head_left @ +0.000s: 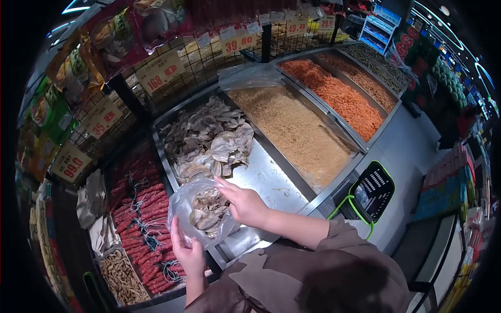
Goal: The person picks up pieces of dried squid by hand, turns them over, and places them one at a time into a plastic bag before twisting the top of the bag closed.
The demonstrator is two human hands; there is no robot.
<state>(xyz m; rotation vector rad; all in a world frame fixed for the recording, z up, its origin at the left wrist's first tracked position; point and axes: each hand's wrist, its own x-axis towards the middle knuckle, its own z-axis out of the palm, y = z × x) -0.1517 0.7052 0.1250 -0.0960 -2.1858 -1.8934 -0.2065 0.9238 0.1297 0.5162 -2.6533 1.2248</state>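
A clear plastic bag (pixel 180 204) hangs between my two hands over the front of a metal tray. Inside it lie several flat, wrinkled dried pieces (pixel 209 211) that look like dried squid. My left hand (pixel 188 254) grips the bag's lower left side, thumb and fingers on the film. At the upper right rim, my right hand (pixel 245 202) holds the film with its fingers closed. Just beyond the bag, a heap of similar dried squid (pixel 209 136) fills the far part of the metal tray (pixel 266 172).
Left of the bag lie bundled red sausages (pixel 141 224) and a box of small brown dried goods (pixel 124 276). Right of the tray are bins of tan dried shrimp (pixel 292 128) and orange dried shrimp (pixel 339 99). A black basket with green handles (pixel 373 190) stands on the floor.
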